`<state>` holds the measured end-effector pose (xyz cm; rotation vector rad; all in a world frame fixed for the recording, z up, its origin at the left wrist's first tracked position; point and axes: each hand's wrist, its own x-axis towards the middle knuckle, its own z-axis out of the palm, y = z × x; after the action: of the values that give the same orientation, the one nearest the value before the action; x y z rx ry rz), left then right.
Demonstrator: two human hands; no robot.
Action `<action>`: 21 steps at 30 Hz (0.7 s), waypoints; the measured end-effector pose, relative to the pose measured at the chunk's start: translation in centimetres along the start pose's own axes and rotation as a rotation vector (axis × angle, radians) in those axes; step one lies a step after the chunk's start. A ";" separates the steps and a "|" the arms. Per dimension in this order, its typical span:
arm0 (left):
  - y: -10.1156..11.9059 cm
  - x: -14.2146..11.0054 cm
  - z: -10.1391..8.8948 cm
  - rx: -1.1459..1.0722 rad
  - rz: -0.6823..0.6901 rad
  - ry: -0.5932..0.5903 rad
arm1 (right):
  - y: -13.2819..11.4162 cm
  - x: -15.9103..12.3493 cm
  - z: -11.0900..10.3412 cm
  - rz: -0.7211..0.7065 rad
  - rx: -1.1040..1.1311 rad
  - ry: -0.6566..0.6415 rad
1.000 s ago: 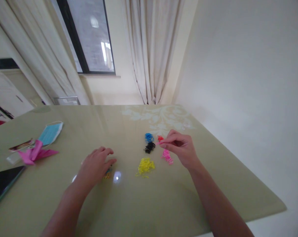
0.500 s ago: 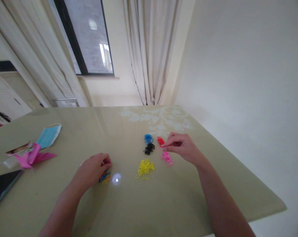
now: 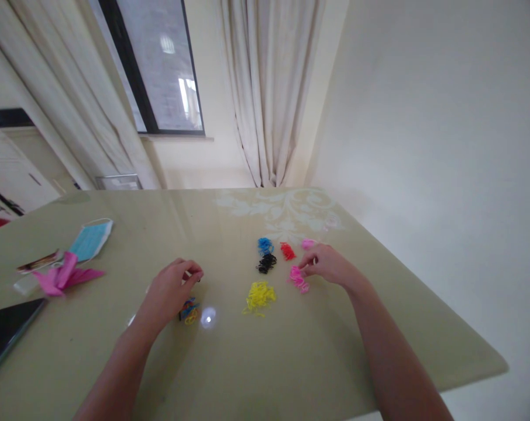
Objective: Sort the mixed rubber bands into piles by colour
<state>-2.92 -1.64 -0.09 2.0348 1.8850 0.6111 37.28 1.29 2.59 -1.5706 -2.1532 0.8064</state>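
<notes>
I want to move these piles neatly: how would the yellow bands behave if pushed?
The yellow bands look thin and tangled, so they would probably flex and move as a loose clump rather than roll. Stray ends along the near edge might trail behind. Such slender strands are likely light, and the glossy table may let them slide.

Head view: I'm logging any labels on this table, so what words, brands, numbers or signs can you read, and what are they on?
No readable text anywhere.
Brown-and-white strip beside the blue mask: any print is too small and blurred to read.
Yellow pile, dark phone: no lettering shows.
</notes>
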 end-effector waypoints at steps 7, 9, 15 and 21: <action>1.0 -0.4 -0.6 0.033 -0.075 -0.006 | -0.7 0.5 0.6 -0.139 0.003 0.188; 1.1 -0.4 -0.6 0.003 -0.090 0.011 | -1.6 0.8 1.6 -0.199 0.033 0.243; 2.6 -0.7 -0.1 -0.421 0.034 0.025 | -6.0 0.3 6.2 -0.326 0.203 0.259; 6.1 -1.9 1.6 -0.778 0.185 -0.051 | -8.6 -0.9 9.0 -0.327 0.279 0.187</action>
<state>3.06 -4.02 1.31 1.6666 1.1517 1.1121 25.92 -3.57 1.06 -1.0760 -1.9898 0.7769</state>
